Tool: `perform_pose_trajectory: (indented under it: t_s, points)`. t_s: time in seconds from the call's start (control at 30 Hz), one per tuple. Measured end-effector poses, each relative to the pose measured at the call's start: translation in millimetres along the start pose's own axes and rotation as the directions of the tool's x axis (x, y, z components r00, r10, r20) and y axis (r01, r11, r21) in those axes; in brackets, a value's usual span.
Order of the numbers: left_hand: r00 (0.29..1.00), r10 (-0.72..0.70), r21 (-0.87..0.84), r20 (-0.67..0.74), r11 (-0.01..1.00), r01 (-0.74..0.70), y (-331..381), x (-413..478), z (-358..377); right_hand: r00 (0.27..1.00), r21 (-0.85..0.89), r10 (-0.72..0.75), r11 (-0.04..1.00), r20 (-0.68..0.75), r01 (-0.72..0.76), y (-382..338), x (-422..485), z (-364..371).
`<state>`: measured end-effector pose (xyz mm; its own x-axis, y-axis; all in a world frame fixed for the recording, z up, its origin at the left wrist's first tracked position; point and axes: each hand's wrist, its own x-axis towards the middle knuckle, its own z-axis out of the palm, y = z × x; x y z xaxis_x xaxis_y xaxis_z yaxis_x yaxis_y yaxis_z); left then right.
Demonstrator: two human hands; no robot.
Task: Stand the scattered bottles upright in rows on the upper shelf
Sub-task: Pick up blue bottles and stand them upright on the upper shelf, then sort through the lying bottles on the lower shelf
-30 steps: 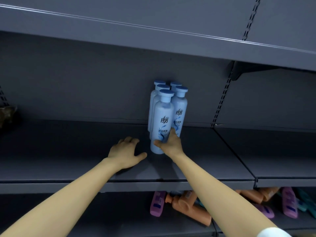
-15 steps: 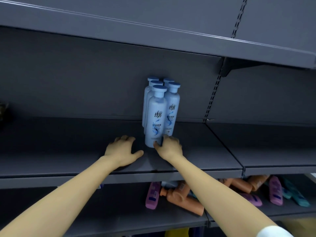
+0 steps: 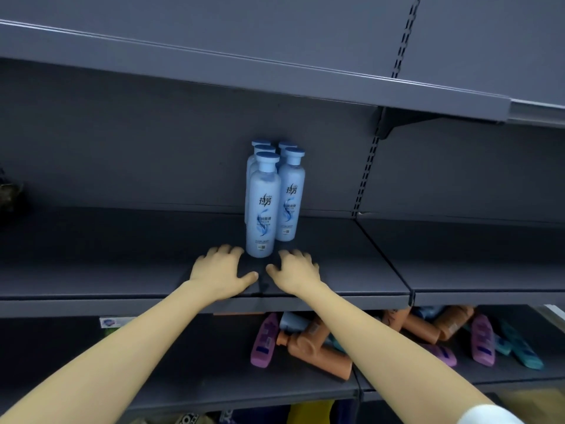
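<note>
Several pale blue bottles with blue caps stand upright in two rows on the upper shelf (image 3: 91,270); the front one (image 3: 262,209) is nearest me, another (image 3: 290,194) stands to its right and a little behind. My left hand (image 3: 220,267) rests palm down on the shelf just left of the front bottle. My right hand (image 3: 295,270) lies flat on the shelf just in front and right of it. Neither hand holds anything. On the lower shelf lie scattered bottles: a purple one (image 3: 264,341), an orange one (image 3: 318,350), more orange (image 3: 428,328), purple (image 3: 483,338) and teal (image 3: 519,347) ones.
A grey shelf board (image 3: 244,71) overhangs above. A slotted upright (image 3: 367,166) divides this bay from the one on the right. A dark object (image 3: 9,194) sits at the far left of the upper shelf. Yellow and dark goods (image 3: 308,413) show below.
My right hand has let go of the front blue bottle and come down flat on the shelf. The left hand stays on the shelf, now closer to the bottle.
</note>
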<state>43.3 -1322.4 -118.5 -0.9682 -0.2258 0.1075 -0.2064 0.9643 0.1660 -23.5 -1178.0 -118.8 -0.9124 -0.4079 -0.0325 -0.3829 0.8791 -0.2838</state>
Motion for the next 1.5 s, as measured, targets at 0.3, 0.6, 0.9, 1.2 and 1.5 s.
perform_pose_trajectory:
  t_s: [0.3,0.6,0.9,1.2,1.5]
  points:
    - [1.000,-0.017,-0.010,-0.023,1.000,0.017,39,-37,3,0.998,0.010,-0.047,0.999,0.031,0.046,30,-40,-11]
    - [0.996,-0.087,-0.019,-0.022,0.996,0.086,65,-84,7,0.990,-0.011,-0.128,0.992,0.057,0.129,43,-84,-11]
    - [0.985,-0.170,-0.011,0.020,0.985,0.171,68,-138,27,0.970,-0.022,-0.186,0.981,0.158,0.192,47,-124,15]
    - [0.974,-0.204,-0.019,0.101,0.978,0.207,60,-172,50,0.959,-0.034,-0.159,0.985,0.233,0.171,54,-150,47]
    - [0.982,-0.119,-0.024,0.150,0.992,0.124,59,-179,60,0.968,-0.062,-0.020,0.997,0.250,0.037,66,-174,54]
